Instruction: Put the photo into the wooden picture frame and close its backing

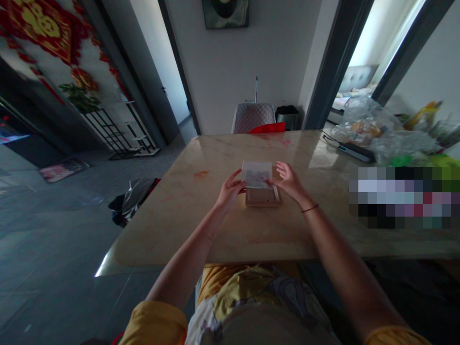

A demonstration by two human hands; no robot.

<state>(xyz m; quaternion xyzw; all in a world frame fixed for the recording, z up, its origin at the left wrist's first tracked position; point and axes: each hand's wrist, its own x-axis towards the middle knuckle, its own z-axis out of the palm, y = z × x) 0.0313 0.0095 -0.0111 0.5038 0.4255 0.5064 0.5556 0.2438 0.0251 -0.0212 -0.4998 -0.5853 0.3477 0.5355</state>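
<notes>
A small wooden picture frame (263, 197) lies flat on the marble table (223, 225) in front of me. Above it I hold a pale rectangular sheet (256, 173), a photo or a glass pane. My left hand (230, 189) pinches the sheet's left edge. My right hand (289, 181) touches the right edge with thumb and forefinger, the other fingers spread. A thin band circles my right wrist.
Clear plastic bags with food (370, 127) and a dark flat device (354, 151) sit at the table's far right. A padded chair (253, 117) with a red item stands at the far end. A dark bag (134, 196) lies on the floor to the left.
</notes>
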